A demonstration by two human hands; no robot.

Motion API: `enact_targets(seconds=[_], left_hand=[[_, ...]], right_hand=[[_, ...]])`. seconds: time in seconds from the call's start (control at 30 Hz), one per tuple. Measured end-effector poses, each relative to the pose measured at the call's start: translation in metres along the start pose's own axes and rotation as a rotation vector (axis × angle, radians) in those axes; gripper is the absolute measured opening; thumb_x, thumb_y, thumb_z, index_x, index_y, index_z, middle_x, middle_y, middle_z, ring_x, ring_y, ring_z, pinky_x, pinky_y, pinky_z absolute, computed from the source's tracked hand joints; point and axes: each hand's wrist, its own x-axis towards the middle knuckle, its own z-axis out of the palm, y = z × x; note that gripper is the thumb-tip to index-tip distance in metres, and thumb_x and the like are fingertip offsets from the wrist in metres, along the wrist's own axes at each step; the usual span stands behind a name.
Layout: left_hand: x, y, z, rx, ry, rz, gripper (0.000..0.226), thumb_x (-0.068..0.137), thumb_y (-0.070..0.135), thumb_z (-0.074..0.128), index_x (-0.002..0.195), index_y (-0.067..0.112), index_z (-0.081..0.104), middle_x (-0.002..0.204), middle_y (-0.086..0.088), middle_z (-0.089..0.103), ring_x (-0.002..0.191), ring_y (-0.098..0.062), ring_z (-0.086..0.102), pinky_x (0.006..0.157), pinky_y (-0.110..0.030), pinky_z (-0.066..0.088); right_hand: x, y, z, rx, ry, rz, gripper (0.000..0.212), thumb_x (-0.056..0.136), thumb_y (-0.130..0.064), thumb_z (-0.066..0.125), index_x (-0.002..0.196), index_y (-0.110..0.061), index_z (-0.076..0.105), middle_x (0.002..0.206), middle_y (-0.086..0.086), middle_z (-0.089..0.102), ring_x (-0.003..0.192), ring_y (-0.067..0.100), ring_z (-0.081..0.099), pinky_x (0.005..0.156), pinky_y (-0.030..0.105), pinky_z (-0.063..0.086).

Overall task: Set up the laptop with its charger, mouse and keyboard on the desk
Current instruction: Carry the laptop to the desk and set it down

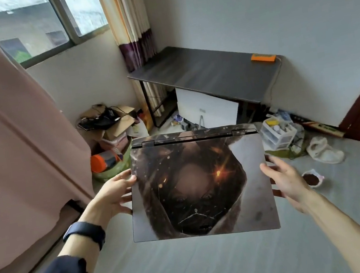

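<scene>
Above the floor, mid-room, we held the closed laptop point(197, 186) flat between both hands.
Our left hand point(114, 193) gripped its left edge, fingers curled round it; our right hand point(283, 180) gripped the right edge, thumb on the lid, other fingers spread underneath. Laptop was well apart from the dark desk point(206, 71) by the far wall, orange object point(263, 57) on its right end.

The single wide head view looks forward and down, close over the laptop point(197, 186), tabletop point(207, 76) farther ahead.
</scene>
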Motion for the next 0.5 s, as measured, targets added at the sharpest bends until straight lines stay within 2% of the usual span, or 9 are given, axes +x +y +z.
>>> enact_targets(seconds=[0.07,0.13,0.2,0.27,0.33,0.37,0.4,0.43,0.5], left_hand=[[0.03,0.025,0.001,0.0,0.008,0.006,0.041,0.099,0.026,0.058,0.138,0.036,0.052,0.116,-0.008,0.068,0.1,-0.028,0.064,0.074,-0.055,0.055],[0.064,0.054,0.002,-0.016,0.017,0.001,0.039,0.1,0.025,0.058,0.137,0.035,0.054,0.11,-0.008,0.069,0.095,-0.028,0.064,0.082,-0.062,0.052],[0.101,0.083,0.002,-0.015,0.007,0.003,0.034,0.101,0.022,0.055,0.133,0.033,0.055,0.085,-0.004,0.07,0.073,-0.023,0.062,0.092,-0.064,0.046],[0.141,0.114,0.001,0.001,-0.001,0.012,0.031,0.102,0.021,0.052,0.132,0.032,0.054,0.056,0.003,0.061,0.048,-0.014,0.052,0.095,-0.063,0.042],[0.191,0.146,-0.002,-0.003,-0.02,0.021,0.034,0.102,0.022,0.054,0.134,0.03,0.054,0.053,0.003,0.059,0.04,-0.01,0.05,0.1,-0.068,0.031],[0.218,0.162,-0.005,-0.01,-0.033,0.019,0.034,0.101,0.022,0.056,0.134,0.031,0.056,0.057,0.001,0.061,0.045,-0.011,0.054,0.099,-0.069,0.031],[0.241,0.178,-0.006,-0.008,-0.039,0.026,0.034,0.1,0.022,0.057,0.133,0.032,0.057,0.068,-0.002,0.062,0.058,-0.014,0.06,0.097,-0.068,0.037],[0.257,0.189,-0.007,-0.006,-0.046,0.036,0.034,0.1,0.023,0.058,0.132,0.033,0.057,0.081,-0.005,0.061,0.076,-0.017,0.06,0.093,-0.064,0.043],[0.305,0.223,-0.009,-0.008,-0.069,0.035,0.032,0.1,0.024,0.057,0.13,0.035,0.058,0.098,-0.008,0.059,0.089,-0.024,0.054,0.085,-0.055,0.05]], right_hand=[[0.039,-0.015,0.007,-0.003,-0.008,-0.001,0.024,0.1,-0.031,0.059,0.124,-0.034,0.063,0.109,-0.002,0.074,0.097,0.023,0.071,0.069,0.032,0.055],[0.081,-0.031,0.016,-0.005,-0.009,-0.001,0.024,0.101,-0.031,0.058,0.124,-0.033,0.064,0.111,-0.001,0.074,0.097,0.023,0.071,0.068,0.031,0.055],[0.124,-0.046,0.028,0.003,0.009,-0.008,0.02,0.1,-0.03,0.059,0.118,-0.036,0.066,0.111,-0.002,0.074,0.097,0.021,0.071,0.067,0.03,0.054],[0.167,-0.063,0.042,0.006,0.025,-0.017,0.015,0.1,-0.028,0.06,0.107,-0.04,0.064,0.107,-0.004,0.072,0.098,0.019,0.069,0.068,0.032,0.053],[0.211,-0.079,0.057,0.022,0.034,-0.018,0.015,0.1,-0.026,0.06,0.099,-0.041,0.059,0.103,-0.011,0.068,0.096,0.015,0.066,0.069,0.034,0.051],[0.235,-0.085,0.064,0.03,0.044,-0.02,0.015,0.101,-0.025,0.059,0.099,-0.04,0.057,0.101,-0.013,0.067,0.095,0.014,0.064,0.069,0.034,0.05],[0.256,-0.092,0.069,0.041,0.048,-0.026,0.015,0.101,-0.024,0.059,0.103,-0.039,0.056,0.1,-0.013,0.066,0.093,0.012,0.063,0.07,0.034,0.05],[0.27,-0.095,0.072,0.057,0.05,-0.03,0.017,0.101,-0.023,0.058,0.109,-0.038,0.054,0.099,-0.014,0.066,0.092,0.011,0.063,0.071,0.035,0.05],[0.315,-0.11,0.087,0.053,0.091,-0.031,0.022,0.101,-0.021,0.058,0.116,-0.036,0.051,0.099,-0.015,0.064,0.09,0.008,0.061,0.073,0.036,0.05]])
